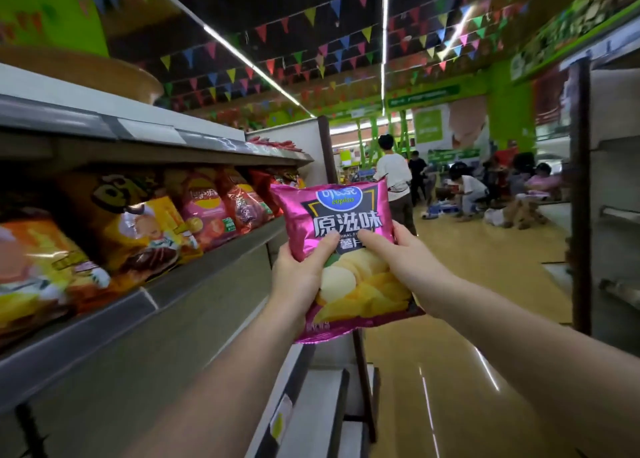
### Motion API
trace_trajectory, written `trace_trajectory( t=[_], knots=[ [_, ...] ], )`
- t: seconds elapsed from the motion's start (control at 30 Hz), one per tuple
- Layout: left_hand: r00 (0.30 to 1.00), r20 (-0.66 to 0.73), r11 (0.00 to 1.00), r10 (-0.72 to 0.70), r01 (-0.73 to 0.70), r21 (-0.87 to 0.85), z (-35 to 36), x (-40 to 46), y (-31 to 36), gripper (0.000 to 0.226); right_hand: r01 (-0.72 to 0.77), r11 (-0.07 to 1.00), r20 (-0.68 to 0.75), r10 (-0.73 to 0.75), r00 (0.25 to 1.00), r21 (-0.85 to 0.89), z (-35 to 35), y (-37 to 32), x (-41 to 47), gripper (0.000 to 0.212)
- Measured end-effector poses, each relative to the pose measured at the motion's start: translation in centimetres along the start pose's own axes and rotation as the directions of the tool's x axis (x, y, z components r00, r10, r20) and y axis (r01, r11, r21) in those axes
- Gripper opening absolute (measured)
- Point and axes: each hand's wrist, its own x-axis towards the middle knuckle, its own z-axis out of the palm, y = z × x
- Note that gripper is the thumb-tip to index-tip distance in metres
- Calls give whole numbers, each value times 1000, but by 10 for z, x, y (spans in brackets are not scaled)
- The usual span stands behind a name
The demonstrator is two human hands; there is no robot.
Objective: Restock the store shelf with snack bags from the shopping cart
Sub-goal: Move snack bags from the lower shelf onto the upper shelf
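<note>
Both hands grasp one pink potato chip bag [346, 249], held upright in the aisle just beside the end of the snack shelf [194, 260]. The left hand [299, 274] clasps its left edge with the thumb pressed across the front; the right hand [401, 267] clasps the right edge, its thumb also on the front. On the shelf to the left, a row of orange, yellow and red chip bags [145, 229] leans back beneath the upper shelf [138, 128]. Further down the glossy floor [485, 249] stands a person in a white shirt [393, 173]; others crouch beyond.

pink chip bag [341, 249] — upright, beside shelf [194, 249]
</note>
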Motion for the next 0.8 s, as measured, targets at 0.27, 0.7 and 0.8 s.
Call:
trace_trajectory(
  t=[0.27,0.7,0.8],
  knots=[
    [995,-94,998,20,-13,68,52,126,-51,50,21,999,180,-26,983,32,-29,68,148,44],
    [905,-395,940,158,-15,341,65,294,-66,102,210,974,298,-176,938,-87,8,110,364,67],
    [879,-424,904,218,-18,428,48,325,-69,89,235,970,317,-206,926,-55,31,111,395,62]
  ],
)
